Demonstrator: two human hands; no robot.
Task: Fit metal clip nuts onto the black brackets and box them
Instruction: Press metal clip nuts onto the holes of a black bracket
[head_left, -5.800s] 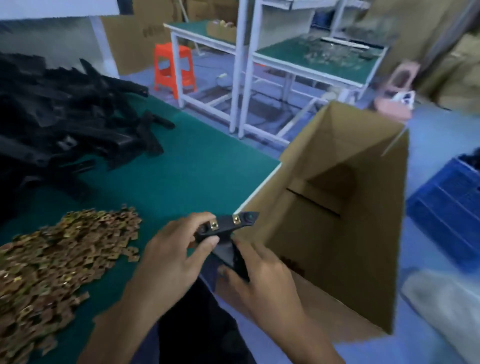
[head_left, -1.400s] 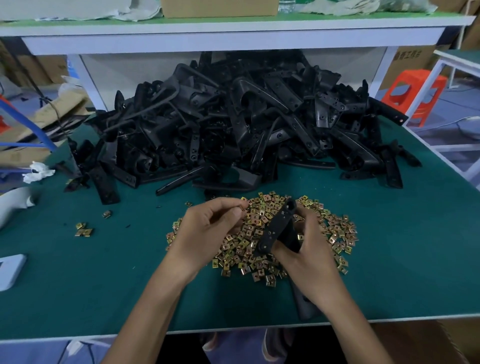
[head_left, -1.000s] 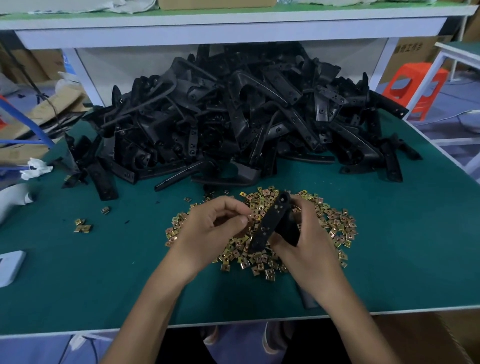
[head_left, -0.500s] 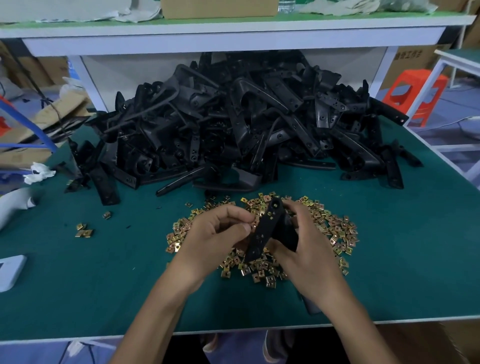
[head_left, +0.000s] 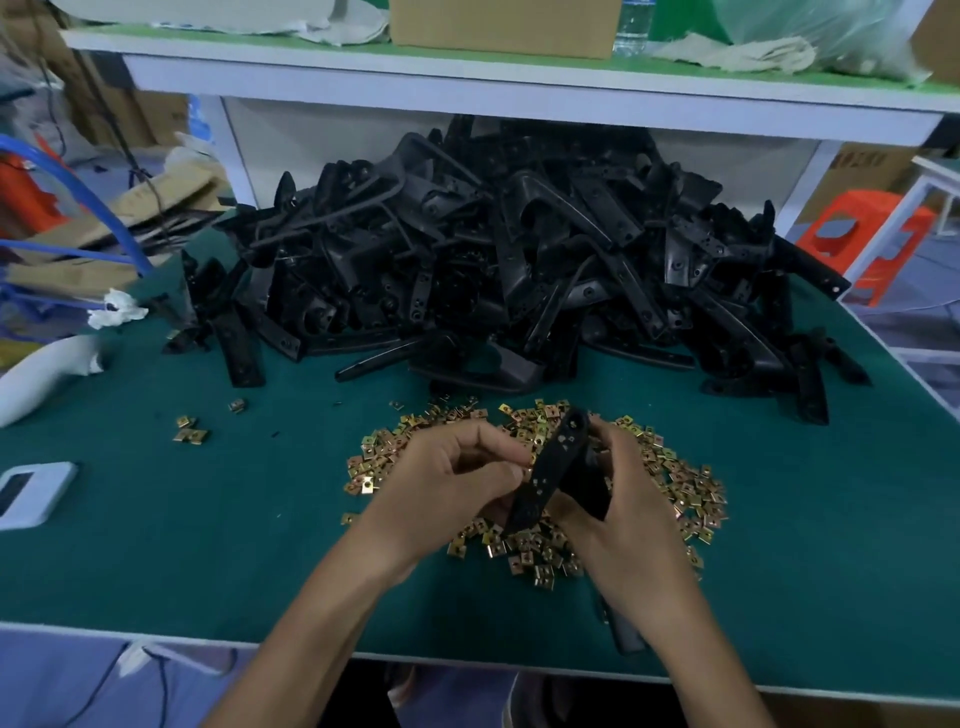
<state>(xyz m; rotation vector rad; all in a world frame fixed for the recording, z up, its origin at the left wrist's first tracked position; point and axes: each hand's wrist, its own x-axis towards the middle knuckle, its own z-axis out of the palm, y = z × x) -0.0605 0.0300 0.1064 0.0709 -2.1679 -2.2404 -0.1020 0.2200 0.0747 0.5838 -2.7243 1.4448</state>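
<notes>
One black bracket (head_left: 550, 467) is held just above the heap of clip nuts (head_left: 680, 488), near the middle of the worktop's front edge. It is tilted, with its upper end pointing away from me. My right hand (head_left: 618, 504) grips it from the right, fingers curled round its body. My left hand (head_left: 447, 483) is curled, thumb and forefinger pinching at the bracket's left edge; whether a clip nut sits between them I cannot tell. The brass-coloured heap spreads over the green worktop (head_left: 208, 545) under and around both hands. Behind it, toward the rear edge, lies a large pile of black brackets (head_left: 519, 260), reaching under a white shelf (head_left: 519, 98). Near the left edge lie a few loose nuts (head_left: 189, 431) and, closer to the front, a flat white device (head_left: 31, 493). Beyond the right rear corner stands an orange stool (head_left: 852, 234).
</notes>
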